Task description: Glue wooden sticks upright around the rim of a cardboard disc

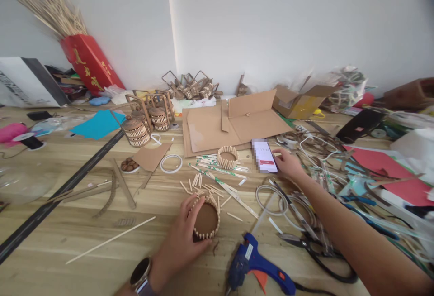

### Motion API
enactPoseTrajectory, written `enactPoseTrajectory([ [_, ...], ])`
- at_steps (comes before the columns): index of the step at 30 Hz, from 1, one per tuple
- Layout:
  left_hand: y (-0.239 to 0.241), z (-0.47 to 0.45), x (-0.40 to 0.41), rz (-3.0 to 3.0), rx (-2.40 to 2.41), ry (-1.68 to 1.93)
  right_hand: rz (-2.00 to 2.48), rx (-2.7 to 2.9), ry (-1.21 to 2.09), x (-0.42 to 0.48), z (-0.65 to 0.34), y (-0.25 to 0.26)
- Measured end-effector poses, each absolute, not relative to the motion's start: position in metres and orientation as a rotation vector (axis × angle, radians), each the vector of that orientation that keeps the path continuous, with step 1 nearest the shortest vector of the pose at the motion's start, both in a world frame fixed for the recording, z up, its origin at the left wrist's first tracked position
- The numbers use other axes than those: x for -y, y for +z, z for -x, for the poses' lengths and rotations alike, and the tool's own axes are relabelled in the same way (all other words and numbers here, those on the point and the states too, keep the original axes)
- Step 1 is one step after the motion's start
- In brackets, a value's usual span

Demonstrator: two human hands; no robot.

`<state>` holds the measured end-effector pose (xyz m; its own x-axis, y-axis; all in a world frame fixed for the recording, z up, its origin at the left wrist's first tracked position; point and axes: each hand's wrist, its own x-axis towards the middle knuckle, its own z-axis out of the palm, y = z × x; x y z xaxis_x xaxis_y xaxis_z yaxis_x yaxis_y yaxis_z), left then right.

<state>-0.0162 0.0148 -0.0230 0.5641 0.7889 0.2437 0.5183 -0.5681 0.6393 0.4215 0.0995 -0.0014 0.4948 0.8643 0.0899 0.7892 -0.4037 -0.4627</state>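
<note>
My left hand (186,232) curves around a small round basket (207,218) walled with short wooden sticks and floored in brown board. The fingers lie on its far left rim and the thumb along its near side. Farther off, my right hand (289,164) is at the right edge of a phone (264,156), its fingers closed against that edge. A second stick ring (227,156) stands on green-and-white paper wrappers (217,162). Loose cut sticks (203,185) lie between it and the basket I hold.
A blue glue gun (257,260) lies at the front, beside black-handled scissors (313,250). White rings (272,200) and coiled strips crowd the right. Cardboard (210,128) lies behind the phone. Finished lidded baskets (135,132) stand back left, near a thin stick (111,239).
</note>
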Motion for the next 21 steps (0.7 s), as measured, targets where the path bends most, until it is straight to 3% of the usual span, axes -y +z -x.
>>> enactPoseTrajectory([
  [10,-0.019,0.015,-0.014,-2.289,-1.042,0.767,2.196,1.597,0.16,-0.062,-0.401,0.014],
  [17,-0.022,0.015,-0.015,-2.314,-1.085,0.849,1.919,1.844,0.033,0.04,-0.34,0.025],
  [21,-0.022,0.016,-0.015,-2.318,-1.085,0.874,1.738,1.93,-0.312,0.111,-0.31,0.011],
])
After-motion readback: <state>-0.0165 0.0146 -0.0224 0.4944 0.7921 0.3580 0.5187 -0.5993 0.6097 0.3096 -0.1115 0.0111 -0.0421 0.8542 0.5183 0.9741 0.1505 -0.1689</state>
